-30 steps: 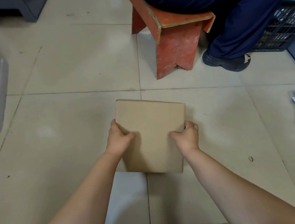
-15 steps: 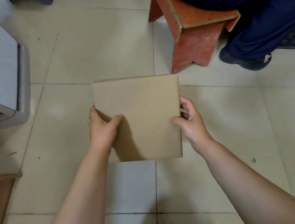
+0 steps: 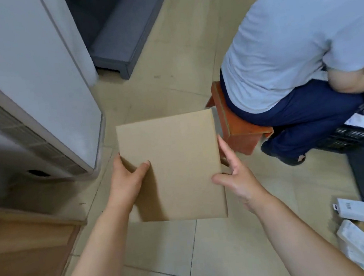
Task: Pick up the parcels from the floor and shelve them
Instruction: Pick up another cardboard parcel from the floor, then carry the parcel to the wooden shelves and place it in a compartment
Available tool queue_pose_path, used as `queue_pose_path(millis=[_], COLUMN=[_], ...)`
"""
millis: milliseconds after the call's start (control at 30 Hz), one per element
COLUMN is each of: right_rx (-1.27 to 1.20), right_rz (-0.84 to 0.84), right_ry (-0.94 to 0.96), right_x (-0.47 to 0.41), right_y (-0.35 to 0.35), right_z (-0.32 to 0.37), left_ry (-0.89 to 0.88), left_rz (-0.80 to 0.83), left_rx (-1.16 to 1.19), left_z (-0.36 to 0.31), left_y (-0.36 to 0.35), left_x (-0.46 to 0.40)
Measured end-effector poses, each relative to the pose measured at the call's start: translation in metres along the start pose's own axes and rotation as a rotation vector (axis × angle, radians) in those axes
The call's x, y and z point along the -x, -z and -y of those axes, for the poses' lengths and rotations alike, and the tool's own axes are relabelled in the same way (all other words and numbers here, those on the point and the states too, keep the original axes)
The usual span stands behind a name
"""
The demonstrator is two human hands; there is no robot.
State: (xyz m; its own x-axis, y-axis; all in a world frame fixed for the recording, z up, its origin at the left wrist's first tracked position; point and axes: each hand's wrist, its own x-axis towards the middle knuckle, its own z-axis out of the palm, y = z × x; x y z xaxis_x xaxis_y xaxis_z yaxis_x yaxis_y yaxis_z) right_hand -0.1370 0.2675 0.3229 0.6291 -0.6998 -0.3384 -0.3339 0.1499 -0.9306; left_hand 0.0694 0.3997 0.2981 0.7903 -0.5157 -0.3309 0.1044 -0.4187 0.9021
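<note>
A plain brown cardboard parcel (image 3: 174,161) hangs in the air above the tiled floor, its flat blank face toward me. My left hand (image 3: 128,180) grips its left edge, thumb on top. My right hand (image 3: 235,175) holds the right edge, thumb at the lower corner and fingers stretched along the side. Several white boxed parcels (image 3: 359,210) with labels lie on the floor at the lower right.
A person in a pale shirt (image 3: 290,46) sits on a red wooden stool (image 3: 237,131) just right of the parcel. A tall white floor appliance (image 3: 23,87) stands at the left. A grey shelf base (image 3: 124,35) lies ahead. A black crate (image 3: 353,136) sits at the right.
The parcel has risen from near the floor with both hands on it. My view has tilted up, bringing in the seated person's back and the white appliance. My right fingers have stretched out along the edge.
</note>
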Motion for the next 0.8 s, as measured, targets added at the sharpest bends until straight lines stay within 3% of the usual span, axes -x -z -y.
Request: queue_pose_path(millis=[267, 500, 633, 800], right_rx=[0.014, 0.116, 0.253, 0.365], right_rz=[0.035, -0.068, -0.184, -0.273], right_ry=[-0.014, 0.087, 0.18, 0.275], right_x=[0.041, 0.092, 0.115, 0.138], right_y=[-0.03, -0.09, -0.132, -0.154], right_z=[0.191, 0.296, 0.324, 0.345], left_ry=[-0.113, -0.302, -0.49, -0.477], left_rz=[-0.022, -0.014, 0.062, 0.04], left_rx=[0.07, -0.363, -0.215, -0.074], left_z=[-0.171, -0.241, -0.264, -0.279], left_y=[0.116, 0.174, 0.18, 0.191], left_x=[0.053, 0.108, 0.156, 0.186])
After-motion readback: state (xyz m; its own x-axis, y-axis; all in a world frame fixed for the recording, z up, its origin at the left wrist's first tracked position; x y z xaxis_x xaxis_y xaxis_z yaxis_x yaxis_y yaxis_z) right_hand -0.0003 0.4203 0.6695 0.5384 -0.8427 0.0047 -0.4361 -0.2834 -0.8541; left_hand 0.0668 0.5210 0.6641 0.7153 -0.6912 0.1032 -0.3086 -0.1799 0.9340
